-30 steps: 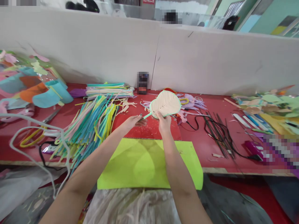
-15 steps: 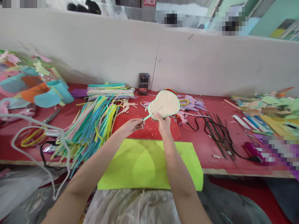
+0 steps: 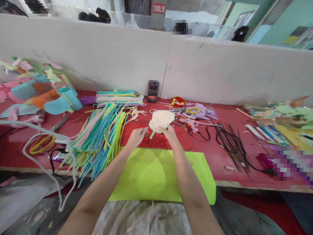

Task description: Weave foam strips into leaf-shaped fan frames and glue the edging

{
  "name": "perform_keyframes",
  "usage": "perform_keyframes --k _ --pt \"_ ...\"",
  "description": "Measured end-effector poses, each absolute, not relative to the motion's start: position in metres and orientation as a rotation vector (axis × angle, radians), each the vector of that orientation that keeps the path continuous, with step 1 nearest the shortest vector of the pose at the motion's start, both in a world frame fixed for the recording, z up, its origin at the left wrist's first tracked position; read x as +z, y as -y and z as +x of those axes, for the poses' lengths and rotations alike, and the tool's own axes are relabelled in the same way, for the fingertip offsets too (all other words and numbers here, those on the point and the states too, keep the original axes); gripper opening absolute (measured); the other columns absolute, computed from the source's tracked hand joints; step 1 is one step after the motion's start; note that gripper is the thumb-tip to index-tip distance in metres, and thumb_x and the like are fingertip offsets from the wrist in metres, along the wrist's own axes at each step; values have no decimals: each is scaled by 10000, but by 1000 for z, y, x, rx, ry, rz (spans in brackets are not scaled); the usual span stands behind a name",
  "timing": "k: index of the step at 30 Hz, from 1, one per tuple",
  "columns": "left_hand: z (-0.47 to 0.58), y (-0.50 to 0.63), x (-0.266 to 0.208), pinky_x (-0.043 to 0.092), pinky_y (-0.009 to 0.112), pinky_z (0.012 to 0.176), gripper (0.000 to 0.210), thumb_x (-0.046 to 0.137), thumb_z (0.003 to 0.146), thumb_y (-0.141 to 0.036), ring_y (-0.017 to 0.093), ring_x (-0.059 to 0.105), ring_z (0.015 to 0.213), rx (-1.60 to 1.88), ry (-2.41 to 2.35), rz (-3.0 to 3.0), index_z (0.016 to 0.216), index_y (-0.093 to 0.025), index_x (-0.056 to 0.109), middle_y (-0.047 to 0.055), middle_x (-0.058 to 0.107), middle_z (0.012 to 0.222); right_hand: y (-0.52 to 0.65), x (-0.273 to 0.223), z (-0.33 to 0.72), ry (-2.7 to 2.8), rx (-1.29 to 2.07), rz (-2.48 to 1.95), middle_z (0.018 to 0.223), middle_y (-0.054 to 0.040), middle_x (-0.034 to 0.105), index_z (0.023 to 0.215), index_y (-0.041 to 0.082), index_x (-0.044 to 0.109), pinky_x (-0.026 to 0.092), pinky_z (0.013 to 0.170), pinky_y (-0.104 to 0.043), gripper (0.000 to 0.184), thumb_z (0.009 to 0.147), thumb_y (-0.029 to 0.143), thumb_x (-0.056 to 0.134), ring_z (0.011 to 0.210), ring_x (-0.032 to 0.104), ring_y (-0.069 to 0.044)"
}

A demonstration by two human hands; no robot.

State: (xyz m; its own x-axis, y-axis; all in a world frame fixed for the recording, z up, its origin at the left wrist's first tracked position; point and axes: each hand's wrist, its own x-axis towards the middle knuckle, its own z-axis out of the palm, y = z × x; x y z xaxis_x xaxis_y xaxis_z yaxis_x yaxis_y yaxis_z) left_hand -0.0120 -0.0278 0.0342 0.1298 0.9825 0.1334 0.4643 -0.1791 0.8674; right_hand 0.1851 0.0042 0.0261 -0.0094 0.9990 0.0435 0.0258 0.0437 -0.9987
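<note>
So I'm standing here watching, and the cream paddle (image 3: 162, 117) is hovering over the red mat (image 3: 185, 138), its mint stem (image 3: 152, 134) pointing toward 7 o'clock and ending in a dark tip (image 3: 148, 141). The right hand (image 3: 169, 133) is doing the gripping, pinching the paddle's rim around 5 o'clock, thumb on top. The left hand (image 3: 139, 134) is hanging at about 8 o'clock, fingers half curled just beside the stem; honestly can't tell if it's holding anything.

Tips if you're doing this: go easy with that thumb and stay on the rim, since the face is looking pretty soft and probably dents. One-handed, it'll likely be tipping on you, so I'd be steadying the stem close to where it meets the paddle, not out by the tip. Also watch your right side: scissors (image 3: 194, 110) are lying around 2 o'clock and a pink corded tool (image 3: 192, 126) just past 3, so they could be snagging that edge.
</note>
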Motion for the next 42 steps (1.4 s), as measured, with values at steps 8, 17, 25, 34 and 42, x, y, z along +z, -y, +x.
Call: perform_keyframes --k 8,17,25,34,42 --pt "-25 23 16 279 240 551 344 416 873 -365 109 427 538 981 -1880 1978 623 -169 545 -2 543 606 -4 21 182 1701 760 -1646 782 -62 690 913 171 633 441 605 -261 368 731 489 603 647 608 -171" --pt "-23 25 16 347 260 648 311 411 890 -328 156 536 691 856 -1860 2124 688 -172 591 52 614 714 -10 56 147 1719 232 -1766 773 -69 672 753 194 631 370 652 -253 359 889 412 380 714 584 -165" --pt "-30 31 28 370 394 881 304 367 892 -277 259 555 971 847 -2074 2061 948 -159 641 137 637 981 -57 51 35 1789 881 -1328 725 -21 671 707 189 654 437 687 -247 264 807 398 526 685 606 -144" --pt "-58 22 27 149 497 1110 394 376 865 -229 275 258 1352 997 -2357 1815 1236 -138 475 158 373 1417 -98 39 -36 1761 888 -1499 643 -68 663 740 152 682 471 665 -338 328 818 424 516 685 637 -224" --pt "-64 16 16 143 489 1115 516 347 871 -260 290 235 1365 958 -2417 1744 1352 -75 358 167 329 1453 -95 38 -47 1817 705 -1603 818 -116 671 840 131 659 448 738 -356 306 836 386 489 790 617 -239"
